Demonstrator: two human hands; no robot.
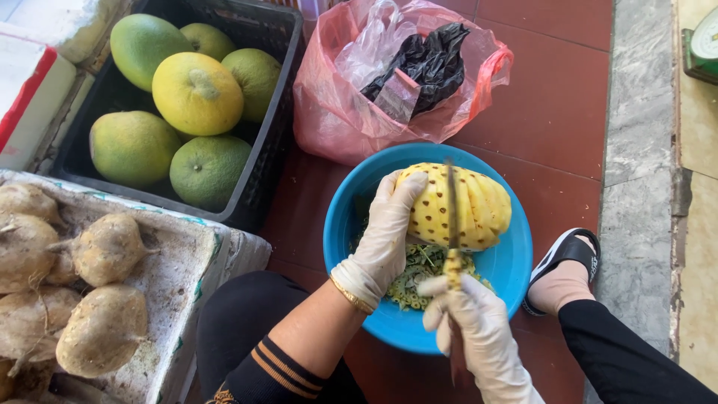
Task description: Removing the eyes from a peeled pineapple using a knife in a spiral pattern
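A peeled yellow pineapple (467,206) lies on its side over a blue bowl (516,262), its surface cut with slanting grooves. The left hand (385,243), in a pale glove, grips the near end of the fruit, its fingers (407,187) wrapped onto the flesh and closed against it. The right hand (475,329), gloved the same way, has its fingers curled tight around the handle of a thin knife (451,213), whose blade stands on edge across the middle of the pineapple, pressed into it. Below the fruit, in the bottom of the bowl, sits a heap of green and yellow trimmings (422,273). The bowl rests on a red tiled floor (553,112), between the person's dark-clad knees, with a sandalled foot (561,273) just to its right. Beyond the bowl lies a pink plastic bag (336,112) with a black bag (430,63) inside. To the left stands a black crate (273,127) of large green and yellow pomelos (196,93), and nearer, a white foam box (194,262) holding pale brown root tubers (105,329).
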